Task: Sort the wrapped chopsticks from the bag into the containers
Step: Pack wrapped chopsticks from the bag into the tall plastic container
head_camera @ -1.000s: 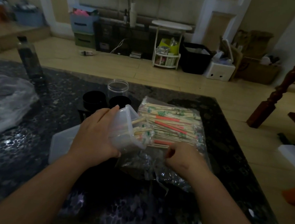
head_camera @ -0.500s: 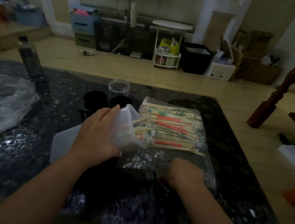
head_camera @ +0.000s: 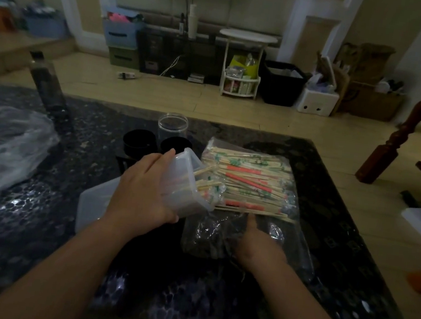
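The left hand (head_camera: 144, 191) has not moved. It still grips the clear container (head_camera: 185, 174), with its fingers spread over the side and its thumb hooked round the near edge. The container is tipped over, and its open mouth faces right. A few sticks poke out of the mouth. Just behind it stand two black cups (head_camera: 138, 142) and a clear jar (head_camera: 172, 125), and I cannot see any sticks in them. Right next to the mouth is the big pile of wrapped chopsticks (head_camera: 249, 182), lying flat on the open bag (head_camera: 208, 234). The right hand (head_camera: 257, 242) is what has changed. A second ago it was up at the near edge of the pile. Then it pulled back, and now it rests on the empty near part of the bag. One finger (head_camera: 251, 220) sticks out straight and stops just short of the sticks. The other fingers are tucked under, and I cannot tell if they pinch the plastic. I think this hand is between grabs and getting ready for more. The pile is still big, so there is a lot left to sort.
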